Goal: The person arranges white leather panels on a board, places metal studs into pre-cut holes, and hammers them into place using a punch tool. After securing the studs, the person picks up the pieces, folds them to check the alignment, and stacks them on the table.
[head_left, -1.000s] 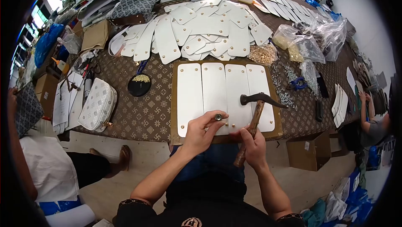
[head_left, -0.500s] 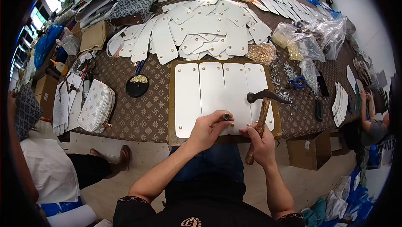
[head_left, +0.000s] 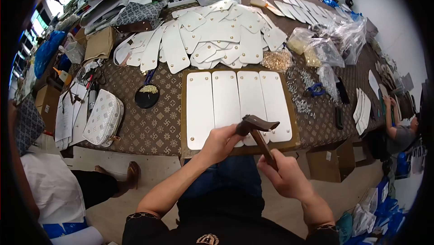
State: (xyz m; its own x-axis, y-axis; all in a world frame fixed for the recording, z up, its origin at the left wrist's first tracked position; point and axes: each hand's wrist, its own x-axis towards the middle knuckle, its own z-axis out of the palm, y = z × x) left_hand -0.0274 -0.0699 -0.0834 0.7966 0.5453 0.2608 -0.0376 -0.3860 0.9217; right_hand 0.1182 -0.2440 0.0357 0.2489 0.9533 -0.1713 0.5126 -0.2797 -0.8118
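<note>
My right hand (head_left: 287,175) is wrapped round the wooden handle of a hammer (head_left: 263,145). The hammer's dark head lies over the fingertips of my left hand (head_left: 219,145). Those fingers are pinched on a small round metal punch, seen half a second ago and now hidden by the hammer head. Beneath both hands, white panels (head_left: 225,98) with gold-coloured studs at their ends lie side by side on a tan-edged board (head_left: 291,127). My left hand covers the near ends of the middle panels.
A heap of white studded panels (head_left: 221,30) rises behind the board. Left are a black dish (head_left: 147,99) of small gold pieces and a patterned pouch (head_left: 105,116). Loose metal rivets (head_left: 303,105) and blue-handled pliers (head_left: 316,89) lie right. Another person (head_left: 400,132) works far right.
The hammer head has swung left and down from the right-hand panels to over my left fingertips. My right hand has shifted slightly down. The view has shifted a little.
</note>
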